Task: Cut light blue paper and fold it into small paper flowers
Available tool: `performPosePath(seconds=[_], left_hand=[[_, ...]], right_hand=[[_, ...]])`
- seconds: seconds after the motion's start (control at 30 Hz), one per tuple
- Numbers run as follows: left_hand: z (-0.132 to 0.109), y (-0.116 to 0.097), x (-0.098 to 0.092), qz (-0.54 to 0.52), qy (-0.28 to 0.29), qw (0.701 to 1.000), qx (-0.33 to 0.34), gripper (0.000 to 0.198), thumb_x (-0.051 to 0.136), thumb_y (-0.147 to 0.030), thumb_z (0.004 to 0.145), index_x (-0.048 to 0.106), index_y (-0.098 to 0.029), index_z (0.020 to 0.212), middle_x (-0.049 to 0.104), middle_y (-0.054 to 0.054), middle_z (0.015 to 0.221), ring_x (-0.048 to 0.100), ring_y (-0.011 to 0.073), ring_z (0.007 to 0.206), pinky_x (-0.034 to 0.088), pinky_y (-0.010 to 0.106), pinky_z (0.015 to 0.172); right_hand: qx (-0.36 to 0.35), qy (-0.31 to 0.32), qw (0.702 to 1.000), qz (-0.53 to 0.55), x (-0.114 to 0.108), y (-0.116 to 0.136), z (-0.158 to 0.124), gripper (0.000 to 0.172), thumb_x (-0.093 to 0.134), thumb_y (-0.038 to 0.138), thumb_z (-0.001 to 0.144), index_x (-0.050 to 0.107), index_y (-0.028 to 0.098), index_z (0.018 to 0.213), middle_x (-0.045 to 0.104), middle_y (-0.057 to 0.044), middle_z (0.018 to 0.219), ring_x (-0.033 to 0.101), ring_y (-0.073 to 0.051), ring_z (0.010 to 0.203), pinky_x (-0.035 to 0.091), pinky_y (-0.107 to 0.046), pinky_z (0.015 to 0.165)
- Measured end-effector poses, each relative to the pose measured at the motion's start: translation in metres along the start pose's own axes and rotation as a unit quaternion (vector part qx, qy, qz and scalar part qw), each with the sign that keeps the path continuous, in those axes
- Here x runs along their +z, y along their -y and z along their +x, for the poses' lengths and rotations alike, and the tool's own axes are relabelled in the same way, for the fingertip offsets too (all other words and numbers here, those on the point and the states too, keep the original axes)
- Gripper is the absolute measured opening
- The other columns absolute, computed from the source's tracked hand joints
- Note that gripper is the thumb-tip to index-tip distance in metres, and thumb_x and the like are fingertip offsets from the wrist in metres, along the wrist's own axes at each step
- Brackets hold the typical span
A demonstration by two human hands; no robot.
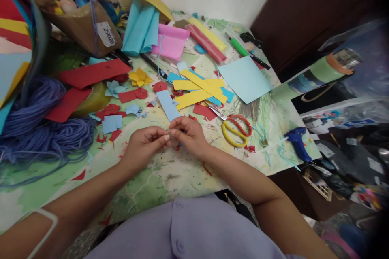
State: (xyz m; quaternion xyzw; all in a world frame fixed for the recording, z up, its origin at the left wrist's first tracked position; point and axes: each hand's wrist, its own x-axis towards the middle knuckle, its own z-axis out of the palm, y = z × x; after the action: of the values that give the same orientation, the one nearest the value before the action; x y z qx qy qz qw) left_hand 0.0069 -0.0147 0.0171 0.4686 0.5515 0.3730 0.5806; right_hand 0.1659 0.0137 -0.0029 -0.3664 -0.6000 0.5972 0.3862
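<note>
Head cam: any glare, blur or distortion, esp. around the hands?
Head view: strong wide-angle bending stretches the table toward the frame edges; the right edge falls dark and soft, over the plastic bag. Lighting is even, with only faint shadows under the left hand and right hand, which are fairly sharp; no glare on them.

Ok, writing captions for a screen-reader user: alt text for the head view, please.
The left hand and right hand pinch a tiny scrap over a craft table, among yellow paper strips, paper flowers, blue cord and scissors.
</note>
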Motion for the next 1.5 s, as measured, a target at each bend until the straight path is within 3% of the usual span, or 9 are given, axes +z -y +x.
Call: performPosePath(seconds=[0.1, 0.23, 0.37, 0.53, 0.73, 1.1, 1.27, 1.43, 1.5], left_hand=[[0.0, 0.001, -0.001, 0.007, -0.012, 1.0, 0.021, 0.008, 0.069, -0.028, 0.071, 0.07, -0.02, 0.072, 0.067, 0.001, 0.059, 0.058, 0.0153, 0.055, 0.045, 0.025, 0.054], [0.001, 0.001, -0.004, 0.056, -0.11, 0.986, 0.108, 0.017, 0.077, -0.017, 0.061, 0.075, -0.025, 0.075, 0.07, 0.003, 0.073, 0.061, 0.0199, 0.073, 0.045, 0.025, 0.068], [0.002, 0.002, -0.005, 0.104, -0.078, 0.978, 0.163, 0.03, 0.08, -0.01, 0.054, 0.075, -0.03, 0.076, 0.071, 0.003, 0.077, 0.06, 0.024, 0.082, 0.044, 0.029, 0.081], [0.001, 0.004, -0.007, 0.109, -0.088, 0.978, 0.157, 0.021, 0.079, -0.014, 0.058, 0.075, -0.03, 0.071, 0.07, 0.003, 0.074, 0.059, 0.0246, 0.079, 0.043, 0.028, 0.077], [0.002, -0.001, -0.008, 0.082, -0.077, 0.99, 0.083, 0.009, 0.066, -0.028, 0.076, 0.07, -0.023, 0.07, 0.068, 0.002, 0.065, 0.059, 0.0174, 0.061, 0.045, 0.025, 0.061], [0.005, 0.002, -0.001, -0.055, -0.037, 0.998, 0.023, 0.009, 0.073, -0.025, 0.071, 0.07, -0.018, 0.077, 0.069, 0.004, 0.069, 0.06, 0.0141, 0.063, 0.048, 0.022, 0.061], [0.011, -0.003, -0.007, -0.288, -0.047, 0.955, -0.056, 0.005, 0.063, -0.01, 0.076, 0.064, -0.015, 0.074, 0.064, 0.001, 0.061, 0.056, 0.0085, 0.053, 0.047, 0.016, 0.053], [0.018, -0.008, -0.017, -0.453, -0.034, 0.882, -0.129, 0.015, 0.051, -0.003, 0.082, 0.059, -0.012, 0.073, 0.058, 0.001, 0.06, 0.055, 0.0059, 0.051, 0.048, 0.014, 0.051], [0.019, -0.008, -0.018, -0.474, -0.046, 0.867, -0.146, 0.018, 0.046, -0.003, 0.085, 0.059, -0.012, 0.075, 0.058, 0.001, 0.06, 0.055, 0.0063, 0.051, 0.049, 0.014, 0.05]], right_hand=[[-0.01, -0.034, 0.999, 0.02, -0.003, 0.0, 0.002, 0.012, 0.059, 0.028, 0.078, 0.053, 0.02, 0.083, 0.054, 0.005, 0.062, 0.051, -0.009, 0.051, 0.042, -0.022, 0.05], [0.006, -0.081, 0.996, 0.021, -0.006, -0.001, 0.005, 0.015, 0.06, 0.027, 0.074, 0.051, 0.02, 0.084, 0.046, 0.009, 0.051, 0.044, -0.008, 0.045, 0.036, -0.019, 0.046], [0.051, -0.039, 0.994, 0.085, 0.001, -0.004, 0.004, 0.022, 0.061, 0.034, 0.074, 0.046, 0.022, 0.085, 0.046, 0.011, 0.05, 0.042, -0.008, 0.039, 0.039, -0.019, 0.04], [0.042, -0.006, 0.993, 0.113, 0.004, -0.003, 0.001, 0.025, 0.058, 0.044, 0.081, 0.046, 0.022, 0.088, 0.049, 0.009, 0.054, 0.044, -0.007, 0.039, 0.039, -0.019, 0.039], [-0.012, -0.005, 1.0, -0.027, -0.004, 0.003, 0.001, 0.026, 0.055, 0.044, 0.084, 0.056, 0.019, 0.089, 0.056, 0.004, 0.062, 0.05, -0.009, 0.05, 0.041, -0.021, 0.05], [-0.06, 0.002, 0.973, -0.221, -0.006, 0.005, 0.003, 0.019, 0.05, 0.028, 0.087, 0.058, 0.018, 0.073, 0.058, 0.002, 0.062, 0.052, -0.01, 0.059, 0.037, -0.022, 0.057], [-0.089, -0.063, 0.904, -0.414, -0.032, 0.029, -0.012, 0.025, 0.047, 0.037, 0.09, 0.062, 0.017, 0.095, 0.066, -0.007, 0.085, 0.059, -0.019, 0.079, 0.043, -0.03, 0.072], [0.011, -0.202, 0.772, -0.603, -0.082, 0.032, -0.048, 0.032, 0.051, 0.023, 0.08, 0.057, 0.011, 0.108, 0.061, -0.017, 0.106, 0.053, -0.03, 0.103, 0.04, -0.043, 0.092], [0.047, -0.224, 0.743, -0.629, -0.095, 0.024, -0.061, 0.038, 0.054, 0.019, 0.073, 0.057, 0.01, 0.109, 0.061, -0.017, 0.107, 0.052, -0.031, 0.106, 0.039, -0.045, 0.096]])
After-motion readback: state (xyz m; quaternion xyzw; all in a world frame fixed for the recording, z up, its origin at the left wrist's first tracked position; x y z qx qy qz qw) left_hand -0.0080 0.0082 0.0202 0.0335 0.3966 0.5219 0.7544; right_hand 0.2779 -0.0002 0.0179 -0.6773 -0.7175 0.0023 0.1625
